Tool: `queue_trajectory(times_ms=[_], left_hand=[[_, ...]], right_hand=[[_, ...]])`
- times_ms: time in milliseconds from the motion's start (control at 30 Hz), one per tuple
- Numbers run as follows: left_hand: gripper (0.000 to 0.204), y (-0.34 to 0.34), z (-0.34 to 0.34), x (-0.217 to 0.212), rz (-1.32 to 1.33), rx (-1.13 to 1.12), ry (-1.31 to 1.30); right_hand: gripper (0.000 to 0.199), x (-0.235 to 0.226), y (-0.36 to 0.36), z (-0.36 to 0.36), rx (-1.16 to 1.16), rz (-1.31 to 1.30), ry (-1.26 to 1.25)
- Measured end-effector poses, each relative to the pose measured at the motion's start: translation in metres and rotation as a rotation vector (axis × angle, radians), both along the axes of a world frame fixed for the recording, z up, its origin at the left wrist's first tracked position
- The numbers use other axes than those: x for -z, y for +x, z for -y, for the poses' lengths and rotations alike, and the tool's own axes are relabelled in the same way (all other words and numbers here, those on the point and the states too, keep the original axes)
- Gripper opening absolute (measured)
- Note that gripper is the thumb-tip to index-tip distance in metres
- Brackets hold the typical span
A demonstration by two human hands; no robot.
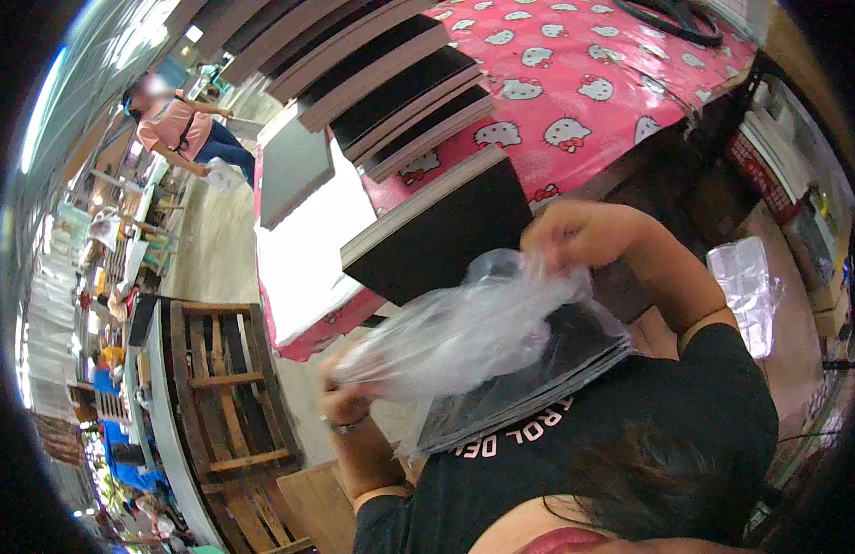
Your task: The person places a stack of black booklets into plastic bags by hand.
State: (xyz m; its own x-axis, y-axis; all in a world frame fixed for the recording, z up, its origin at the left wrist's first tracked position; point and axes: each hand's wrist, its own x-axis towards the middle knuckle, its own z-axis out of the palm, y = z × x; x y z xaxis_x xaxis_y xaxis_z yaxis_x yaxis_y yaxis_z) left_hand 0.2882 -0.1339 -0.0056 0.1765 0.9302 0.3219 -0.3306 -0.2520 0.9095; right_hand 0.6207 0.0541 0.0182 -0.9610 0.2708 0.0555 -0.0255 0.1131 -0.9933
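Note:
A clear plastic bag (455, 337) is stretched between my two hands in front of my chest. My left hand (347, 395) is closed around one end of it. The other end is gripped by the fingers of my right hand (575, 238), slightly blurred. Below the bag, a stack of flat clear plastic bags (529, 388) lies against my black shirt. Just beyond the bag, a black board (446, 231) with a pale edge stands tilted at the near side of the table, partly hidden by the plastic.
More black boards (381, 102) stand in a row on the table (575, 55) with a pink patterned cover. A grey panel (296, 166) rests at its left. Wooden pallets (229, 379) lie on the left. Another person (182, 134) stands far left. Folded clear plastic (743, 295) lies at right.

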Motion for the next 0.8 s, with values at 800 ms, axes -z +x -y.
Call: queue_trajectory(times_ms=[800], left_hand=[[0.018,-0.006,-0.004,0.033,0.149,-0.150,-0.307]], right_hand=[[0.031,0.022,0.004,-0.013,0.184,-0.414,-0.513]])
